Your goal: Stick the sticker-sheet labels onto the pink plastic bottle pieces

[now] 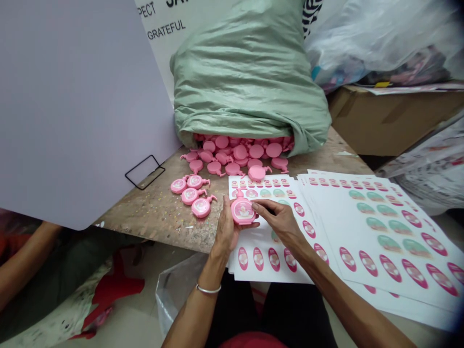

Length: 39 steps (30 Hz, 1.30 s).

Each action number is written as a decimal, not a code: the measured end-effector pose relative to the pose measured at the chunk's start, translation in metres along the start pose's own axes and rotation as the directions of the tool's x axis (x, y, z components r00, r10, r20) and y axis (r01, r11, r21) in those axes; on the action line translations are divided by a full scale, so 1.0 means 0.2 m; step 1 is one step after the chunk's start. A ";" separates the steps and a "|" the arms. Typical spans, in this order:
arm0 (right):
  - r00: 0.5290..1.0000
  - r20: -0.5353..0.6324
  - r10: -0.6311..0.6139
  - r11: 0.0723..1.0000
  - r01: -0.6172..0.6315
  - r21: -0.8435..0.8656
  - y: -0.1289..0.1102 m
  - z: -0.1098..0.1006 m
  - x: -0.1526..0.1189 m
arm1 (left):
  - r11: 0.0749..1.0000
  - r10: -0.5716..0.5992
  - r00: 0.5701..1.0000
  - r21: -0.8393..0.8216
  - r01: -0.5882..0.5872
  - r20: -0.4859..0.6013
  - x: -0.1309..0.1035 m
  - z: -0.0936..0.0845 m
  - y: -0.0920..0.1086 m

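Pink toy pump bottle (243,211) sits cradled in the left hand (227,224); the right hand's (277,217) fingertips pinch its label's edge, best smoothed outward from there, pressing lightly

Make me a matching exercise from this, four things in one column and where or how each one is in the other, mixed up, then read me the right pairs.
Things:
1. Green sack
2. Silver bangle
3. Cardboard box
4. Stickered pink bottle-shaped piece nearest the person

Places and states:
A. Beneath a translucent plastic bag
B. Held in the left hand
C. Open toward the person, with plain pink pieces at its mouth
D. Worn on the left wrist

Right pairs: 1-C, 2-D, 3-A, 4-B
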State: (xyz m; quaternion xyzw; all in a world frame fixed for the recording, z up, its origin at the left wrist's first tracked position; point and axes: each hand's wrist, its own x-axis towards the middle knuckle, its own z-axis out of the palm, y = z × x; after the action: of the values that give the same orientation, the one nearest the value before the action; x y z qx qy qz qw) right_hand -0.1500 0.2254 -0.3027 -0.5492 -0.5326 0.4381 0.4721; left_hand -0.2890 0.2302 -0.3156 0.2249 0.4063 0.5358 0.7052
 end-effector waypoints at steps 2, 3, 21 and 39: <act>1.000 -0.010 -0.006 1.000 0.006 -0.006 0.00 0.00 0.00 | 1.000 0.003 1.000 -0.005 -0.003 -0.003 0.00 0.00 0.00; 1.000 -0.015 -0.009 1.000 0.009 -0.006 0.00 0.00 0.00 | 1.000 0.006 1.000 -0.005 -0.006 -0.004 0.00 0.00 0.00; 0.998 0.009 0.066 0.993 -0.067 0.099 -0.04 0.01 -0.01 | 0.999 0.028 0.999 0.022 -0.029 0.042 -0.01 0.01 0.02; 0.998 -0.053 0.038 0.997 -0.034 0.063 -0.04 0.02 -0.01 | 0.999 0.034 0.999 0.009 -0.034 0.038 -0.02 0.03 0.04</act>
State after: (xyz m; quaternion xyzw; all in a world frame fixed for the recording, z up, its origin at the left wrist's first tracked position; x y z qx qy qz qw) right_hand -0.1557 0.2232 -0.2959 -0.5555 -0.4959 0.4479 0.4949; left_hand -0.2899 0.2299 -0.3046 0.2452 0.3913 0.5413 0.7027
